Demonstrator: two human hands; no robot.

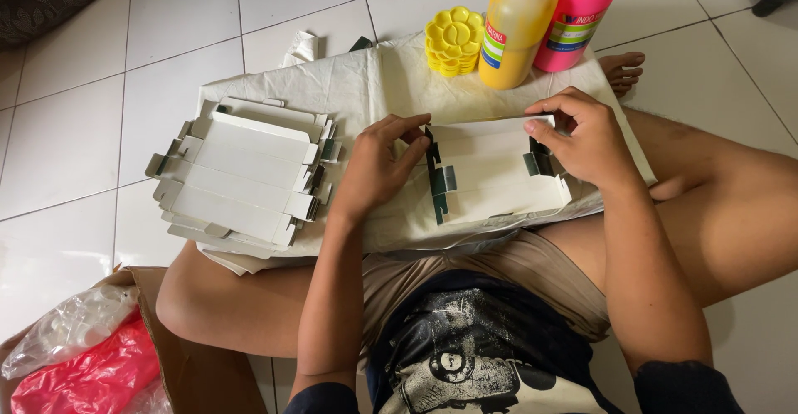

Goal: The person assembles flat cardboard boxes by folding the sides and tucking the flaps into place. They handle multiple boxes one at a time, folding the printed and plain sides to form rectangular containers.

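Both hands on flat white carton, stacked cartons beside.

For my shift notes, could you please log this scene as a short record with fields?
Setting: person seated on a tiled floor, pale cloth spread in front
Left hand: pinching the left edge of a flat white carton blank
Right hand: gripping its right edge
Beside: stack of carton blanks
Behind: yellow palettes, yellow bottle, pink bottle
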